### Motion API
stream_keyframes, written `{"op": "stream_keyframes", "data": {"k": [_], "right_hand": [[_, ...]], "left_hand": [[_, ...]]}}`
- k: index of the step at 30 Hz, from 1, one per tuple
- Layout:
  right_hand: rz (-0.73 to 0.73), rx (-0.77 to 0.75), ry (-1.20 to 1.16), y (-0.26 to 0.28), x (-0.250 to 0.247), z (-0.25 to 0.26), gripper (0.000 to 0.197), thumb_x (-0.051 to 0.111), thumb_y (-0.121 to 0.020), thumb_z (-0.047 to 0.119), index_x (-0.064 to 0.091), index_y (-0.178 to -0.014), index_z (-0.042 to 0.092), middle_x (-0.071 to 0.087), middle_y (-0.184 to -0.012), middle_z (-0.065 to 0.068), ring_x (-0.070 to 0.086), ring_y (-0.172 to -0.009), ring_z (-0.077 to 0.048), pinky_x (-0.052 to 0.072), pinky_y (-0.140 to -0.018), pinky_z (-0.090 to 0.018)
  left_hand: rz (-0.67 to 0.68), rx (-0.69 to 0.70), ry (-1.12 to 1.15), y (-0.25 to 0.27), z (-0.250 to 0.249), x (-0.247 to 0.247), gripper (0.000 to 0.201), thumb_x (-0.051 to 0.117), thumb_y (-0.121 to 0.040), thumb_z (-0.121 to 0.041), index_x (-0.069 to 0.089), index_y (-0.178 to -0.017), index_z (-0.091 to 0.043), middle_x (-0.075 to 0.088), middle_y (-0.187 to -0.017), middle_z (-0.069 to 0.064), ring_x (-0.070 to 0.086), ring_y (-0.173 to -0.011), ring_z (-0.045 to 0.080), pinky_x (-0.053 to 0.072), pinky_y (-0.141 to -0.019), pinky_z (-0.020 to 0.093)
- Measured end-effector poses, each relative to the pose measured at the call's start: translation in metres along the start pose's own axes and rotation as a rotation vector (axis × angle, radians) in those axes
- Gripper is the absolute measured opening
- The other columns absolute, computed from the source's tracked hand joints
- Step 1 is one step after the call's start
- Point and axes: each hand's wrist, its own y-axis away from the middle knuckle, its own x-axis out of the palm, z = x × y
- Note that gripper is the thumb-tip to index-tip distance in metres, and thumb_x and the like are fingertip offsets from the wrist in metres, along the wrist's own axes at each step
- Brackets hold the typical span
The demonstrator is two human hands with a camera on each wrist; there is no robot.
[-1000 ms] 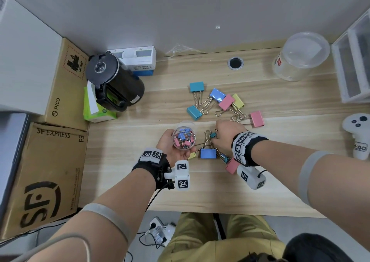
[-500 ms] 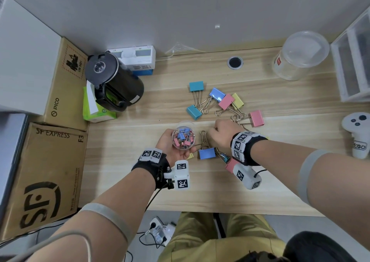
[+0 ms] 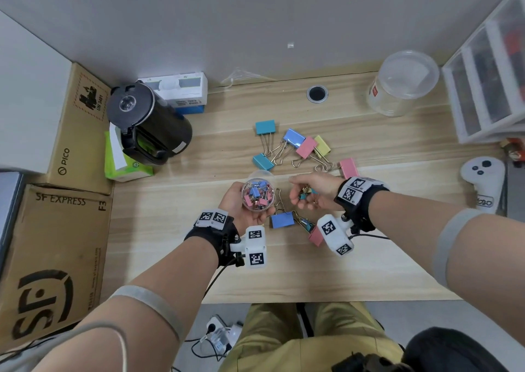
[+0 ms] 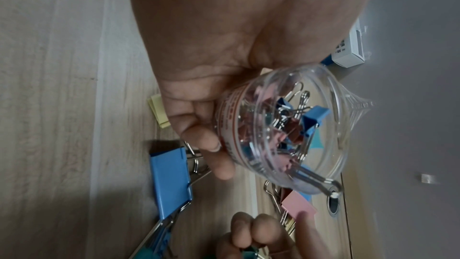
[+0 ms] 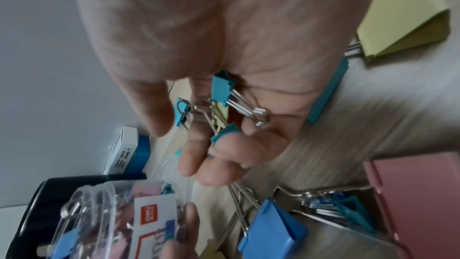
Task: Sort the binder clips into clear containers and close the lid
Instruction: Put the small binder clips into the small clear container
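My left hand (image 3: 241,205) grips a small clear container (image 3: 258,195) above the table, its open mouth up and several small pink and blue binder clips (image 4: 293,125) inside. Just right of it, my right hand (image 3: 306,195) is cupped, fingers curled round a few small teal binder clips (image 5: 222,91). Under the hands lie a large blue clip (image 3: 282,220) and a pink one (image 3: 316,236). More large clips are scattered behind: teal (image 3: 265,127), blue (image 3: 294,138), pink (image 3: 306,147), yellow (image 3: 323,145), pink (image 3: 349,167).
A big clear tub with its lid on (image 3: 403,84) stands at the back right, beside white plastic drawers (image 3: 488,87). A black kettle (image 3: 147,127) and cardboard boxes (image 3: 54,243) fill the left. A white controller (image 3: 483,184) lies at the right edge.
My right hand has lifted off the table with the small teal clips and moved left toward the container. The left hand and container have stayed put.
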Motion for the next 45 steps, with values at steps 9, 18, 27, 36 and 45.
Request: {"op": "stream_keyframes", "data": {"k": [9,18,27,36,45], "right_hand": [[-0.147,-0.147,0.24,0.001,-0.007,-0.016,0.011,0.059,-0.092,0.017,0.063,-0.083,0.016,0.052,-0.065,0.002,0.042,-0.047,-0.01,0.024,-0.04,-0.017],[-0.232,-0.224,0.869,0.013,-0.002,-0.031,0.031,0.083,-0.066,0.042,0.065,-0.075,0.019,0.065,-0.068,0.005,0.06,-0.065,-0.013,0.048,-0.059,-0.025],[-0.265,-0.206,1.265,0.01,0.008,-0.047,0.03,0.069,-0.078,0.045,0.062,-0.091,0.018,0.066,-0.089,0.0,0.063,-0.082,-0.021,0.051,-0.065,-0.03],[-0.272,-0.146,1.215,0.008,0.013,-0.05,0.023,0.057,-0.082,0.03,0.062,-0.079,0.008,0.066,-0.078,-0.01,0.056,-0.065,-0.025,0.043,-0.055,-0.028],[-0.314,-0.188,0.74,0.018,0.002,-0.026,0.026,0.065,-0.083,0.028,0.067,-0.074,0.004,0.052,-0.059,-0.004,0.048,-0.054,-0.019,0.036,-0.053,-0.027]], "left_hand": [[0.06,-0.015,0.005,0.002,0.004,0.003,0.049,0.038,-0.089,-0.033,0.067,-0.112,-0.001,0.07,-0.091,0.015,0.067,-0.067,0.029,0.046,-0.052,0.026],[0.051,-0.007,-0.007,0.004,0.011,0.002,0.048,0.036,-0.091,-0.034,0.07,-0.106,-0.002,0.068,-0.091,0.015,0.067,-0.068,0.029,0.043,-0.055,0.027],[0.011,0.004,-0.008,0.01,0.019,0.001,0.048,0.036,-0.091,-0.034,0.068,-0.108,-0.003,0.068,-0.095,0.017,0.067,-0.067,0.03,0.044,-0.054,0.027],[-0.013,0.014,-0.015,0.016,0.023,-0.003,0.045,0.036,-0.092,-0.032,0.066,-0.103,-0.002,0.068,-0.088,0.016,0.067,-0.062,0.029,0.043,-0.052,0.025],[-0.014,0.008,-0.012,0.02,0.024,-0.001,0.044,0.035,-0.093,-0.032,0.066,-0.103,-0.002,0.068,-0.088,0.016,0.067,-0.061,0.029,0.041,-0.056,0.028]]}}
